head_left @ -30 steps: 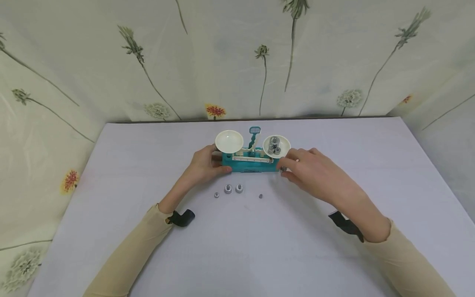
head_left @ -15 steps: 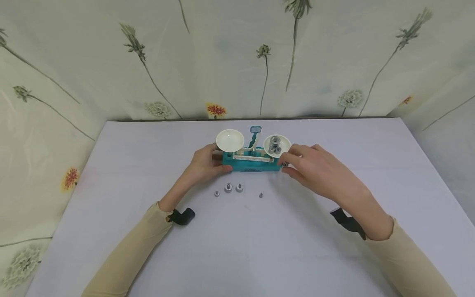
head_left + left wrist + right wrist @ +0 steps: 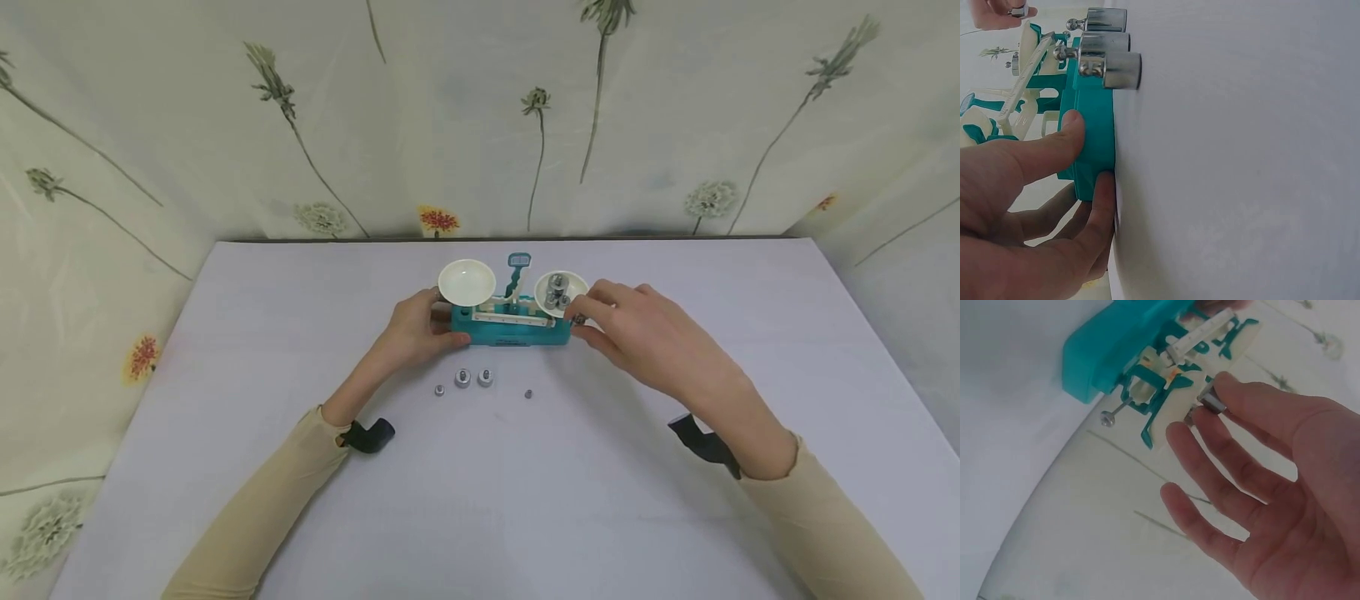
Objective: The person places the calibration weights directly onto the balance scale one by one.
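Note:
A teal balance scale stands at the table's far side with two white pans. My left hand grips the left end of its base; in the left wrist view the thumb lies on the teal side, the fingers around the end. My right hand pinches a small metal weight between thumb and fingertips, at the near edge of the right pan. Its other fingers are spread in the right wrist view. Several metal weights sit in that pan. The left pan is higher in the head view.
On the white table, in front of the scale, stand two larger weights, one of them here, a smaller weight to their left and a tiny weight to their right. A flowered cloth hangs behind.
My right hand has risen slightly with the pinched weight, from beside the base's right end to the right pan's edge. The left hand keeps its grip on the base.

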`<state>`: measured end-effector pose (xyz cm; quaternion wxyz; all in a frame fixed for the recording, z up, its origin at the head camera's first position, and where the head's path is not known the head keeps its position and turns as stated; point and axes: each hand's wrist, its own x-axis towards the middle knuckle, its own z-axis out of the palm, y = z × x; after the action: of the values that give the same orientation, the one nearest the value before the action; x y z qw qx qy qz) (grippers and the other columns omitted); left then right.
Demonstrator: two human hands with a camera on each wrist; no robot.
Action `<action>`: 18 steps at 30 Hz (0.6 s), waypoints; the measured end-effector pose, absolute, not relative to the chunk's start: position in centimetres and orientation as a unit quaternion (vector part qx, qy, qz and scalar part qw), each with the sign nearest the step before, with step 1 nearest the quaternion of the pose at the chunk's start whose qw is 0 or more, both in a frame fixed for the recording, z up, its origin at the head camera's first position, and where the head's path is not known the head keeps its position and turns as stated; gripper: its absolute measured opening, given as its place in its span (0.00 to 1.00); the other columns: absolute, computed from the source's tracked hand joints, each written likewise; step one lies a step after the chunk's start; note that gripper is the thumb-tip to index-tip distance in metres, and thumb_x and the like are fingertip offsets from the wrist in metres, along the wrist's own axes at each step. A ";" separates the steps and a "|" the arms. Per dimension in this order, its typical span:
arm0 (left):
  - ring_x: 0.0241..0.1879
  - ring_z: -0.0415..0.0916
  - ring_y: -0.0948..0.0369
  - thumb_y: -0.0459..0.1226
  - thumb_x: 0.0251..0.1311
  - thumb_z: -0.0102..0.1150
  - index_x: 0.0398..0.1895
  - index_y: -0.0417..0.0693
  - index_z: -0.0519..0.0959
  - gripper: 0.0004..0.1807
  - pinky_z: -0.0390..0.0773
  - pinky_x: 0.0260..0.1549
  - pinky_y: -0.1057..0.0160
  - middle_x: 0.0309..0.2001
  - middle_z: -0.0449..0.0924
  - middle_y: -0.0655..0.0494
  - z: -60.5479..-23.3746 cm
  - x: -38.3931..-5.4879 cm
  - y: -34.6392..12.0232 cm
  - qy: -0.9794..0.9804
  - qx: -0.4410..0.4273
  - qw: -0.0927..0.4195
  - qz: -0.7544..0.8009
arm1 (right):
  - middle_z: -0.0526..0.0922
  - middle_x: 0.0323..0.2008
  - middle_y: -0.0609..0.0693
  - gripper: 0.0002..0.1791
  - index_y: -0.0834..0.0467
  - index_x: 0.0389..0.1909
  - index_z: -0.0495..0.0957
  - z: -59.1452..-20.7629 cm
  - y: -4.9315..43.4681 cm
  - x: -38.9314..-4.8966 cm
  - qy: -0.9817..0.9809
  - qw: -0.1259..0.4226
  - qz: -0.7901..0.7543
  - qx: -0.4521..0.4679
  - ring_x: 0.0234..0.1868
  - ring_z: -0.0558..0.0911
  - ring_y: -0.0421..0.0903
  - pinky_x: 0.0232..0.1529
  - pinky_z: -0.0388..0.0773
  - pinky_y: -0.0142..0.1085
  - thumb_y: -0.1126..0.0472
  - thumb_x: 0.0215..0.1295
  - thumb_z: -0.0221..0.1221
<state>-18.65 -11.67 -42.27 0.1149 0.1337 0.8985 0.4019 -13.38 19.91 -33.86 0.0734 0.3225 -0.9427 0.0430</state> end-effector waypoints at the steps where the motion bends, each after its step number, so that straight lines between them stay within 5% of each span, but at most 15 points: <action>1: 0.64 0.85 0.44 0.40 0.64 0.77 0.77 0.44 0.70 0.40 0.82 0.68 0.46 0.69 0.80 0.39 -42.3 -18.7 -11.7 0.899 0.134 0.115 0.401 | 0.88 0.45 0.51 0.14 0.53 0.53 0.86 -33.8 20.0 -13.4 -0.943 0.077 0.046 0.321 0.40 0.85 0.47 0.44 0.81 0.46 0.61 0.68 0.73; 18: 0.65 0.85 0.44 0.39 0.64 0.78 0.77 0.44 0.71 0.40 0.83 0.68 0.47 0.70 0.80 0.39 -42.5 -18.8 -11.6 0.896 0.136 0.112 0.407 | 0.87 0.46 0.54 0.14 0.56 0.55 0.86 -34.6 20.1 -14.4 -0.944 0.150 0.062 0.289 0.39 0.84 0.50 0.38 0.77 0.45 0.62 0.71 0.71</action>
<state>-18.76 -11.61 -42.47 0.1119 0.1356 0.8963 0.4070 -14.43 20.05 -34.58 0.1498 0.2887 -0.9436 0.0623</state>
